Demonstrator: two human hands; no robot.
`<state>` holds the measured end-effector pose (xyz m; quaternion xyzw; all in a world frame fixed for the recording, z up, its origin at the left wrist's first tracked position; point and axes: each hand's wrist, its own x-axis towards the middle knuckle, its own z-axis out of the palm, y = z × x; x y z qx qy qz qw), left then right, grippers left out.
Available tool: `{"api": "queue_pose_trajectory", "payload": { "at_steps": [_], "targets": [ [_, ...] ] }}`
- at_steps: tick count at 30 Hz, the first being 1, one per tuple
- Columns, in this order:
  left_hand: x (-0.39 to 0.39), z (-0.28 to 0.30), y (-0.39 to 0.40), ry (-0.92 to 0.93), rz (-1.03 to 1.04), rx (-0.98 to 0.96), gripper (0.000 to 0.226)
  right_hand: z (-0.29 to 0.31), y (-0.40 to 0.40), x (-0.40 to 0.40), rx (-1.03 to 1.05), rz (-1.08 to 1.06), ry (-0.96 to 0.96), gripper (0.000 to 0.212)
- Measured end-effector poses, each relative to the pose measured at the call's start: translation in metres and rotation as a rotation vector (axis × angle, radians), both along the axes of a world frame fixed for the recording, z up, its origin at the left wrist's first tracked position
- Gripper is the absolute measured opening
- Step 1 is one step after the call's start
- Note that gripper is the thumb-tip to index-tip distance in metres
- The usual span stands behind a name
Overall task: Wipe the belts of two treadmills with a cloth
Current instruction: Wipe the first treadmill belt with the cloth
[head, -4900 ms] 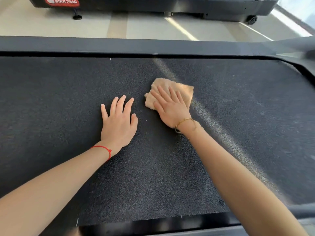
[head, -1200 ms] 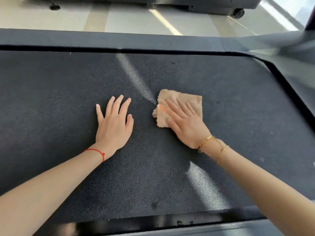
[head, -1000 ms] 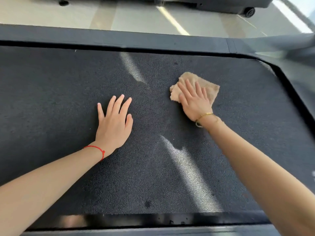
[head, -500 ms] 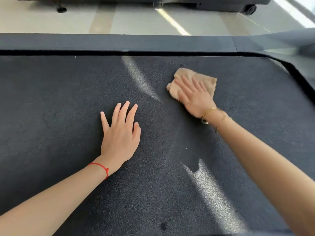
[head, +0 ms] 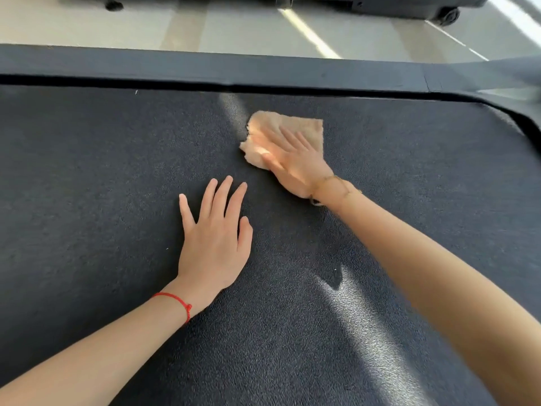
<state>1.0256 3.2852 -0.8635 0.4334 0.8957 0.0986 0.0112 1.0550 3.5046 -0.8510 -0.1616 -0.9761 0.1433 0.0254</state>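
cloth (head: 288,128): tan, crumpled, lying flat on the treadmill belt, upper middle of view, near the far side rail; left part is catching a sun streak and looking washed out.
cloth vs 0.5 s ago: sitting a bit further left along the belt, now crossing the light streak instead of lying right of it.
right hand (head: 295,168): lying palm down on the cloth, fingers straight and spread, pressing it onto the belt, not curling round it; slightly motion-blurred.
right hand vs earlier: still flat on the cloth as in all earlier frames, sliding left with it.
gold bracelet (head: 330,186): hanging loose on the right wrist.
left hand (head: 215,238): lying flat on the bare belt, fingers straight and a little apart, holding nothing; near the cloth, below-left of it, not touching it.
left hand vs earlier: staying planted in the same pose and spot on the belt.
red string (head: 178,303): tied round the left wrist.
belt (head: 87,200): dark, pebbled texture, filling most of the view; bright sun band is running diagonally at lower right.
side rail (head: 175,65): dark strip running along the belt's far edge, curving down at right.
floor (head: 234,27): pale tiles showing beyond the rail.
second machine (head: 380,4): dark base with a wheel, showing at the top edge.
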Motion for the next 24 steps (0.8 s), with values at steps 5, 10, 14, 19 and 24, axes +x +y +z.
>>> {"api": "queue_pose_trajectory", "payload": {
  "at_steps": [5,10,14,19,24],
  "targets": [
    [0.002,0.002,0.000,0.012,0.004,-0.018,0.063,0.002,0.083,0.026,0.074,-0.266,-0.057,0.051],
    [0.003,0.003,0.002,0.010,0.008,-0.016,0.063,0.006,0.100,-0.012,0.047,-0.372,-0.088,0.051],
    [0.002,0.002,0.002,0.023,0.010,-0.028,0.064,0.004,0.055,-0.024,0.014,-0.169,-0.076,0.049],
    [0.001,-0.001,0.000,0.027,0.003,-0.031,0.063,-0.003,0.028,0.019,0.013,0.067,-0.048,0.049],
    [0.000,-0.003,0.001,0.021,0.000,-0.012,0.063,0.002,0.104,0.041,0.083,-0.246,-0.092,0.052]
  ]
}}
